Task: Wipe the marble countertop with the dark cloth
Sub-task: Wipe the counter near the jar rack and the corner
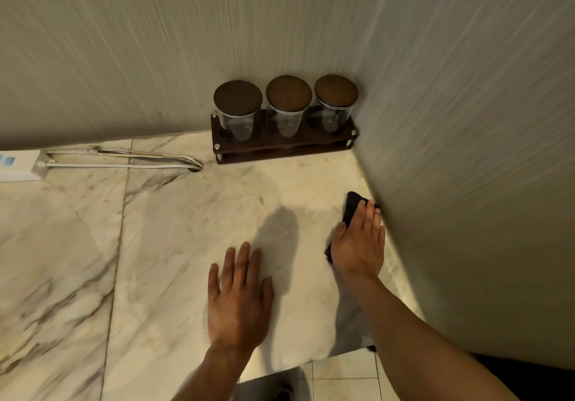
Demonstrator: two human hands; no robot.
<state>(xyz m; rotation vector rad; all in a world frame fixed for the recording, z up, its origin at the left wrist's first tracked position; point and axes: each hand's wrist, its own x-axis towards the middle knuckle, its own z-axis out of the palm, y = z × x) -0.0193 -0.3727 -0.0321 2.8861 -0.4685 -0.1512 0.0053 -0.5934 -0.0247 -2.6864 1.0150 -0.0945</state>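
The white marble countertop (174, 245) with grey veins fills the lower left and middle of the head view. My right hand (359, 241) presses flat on the dark cloth (353, 203), which lies on the marble right against the right-hand wall. Most of the cloth is hidden under the palm; one end shows past the fingertips and a corner by the wrist. My left hand (238, 294) rests flat on the bare marble, fingers spread, holding nothing.
A dark wooden rack (280, 148) with three lidded glass jars (288, 104) stands in the back corner. A white power strip (20, 164) and its looped cable (124, 159) lie at the back left. Textured walls close the back and right. Floor tiles show below the counter's front edge.
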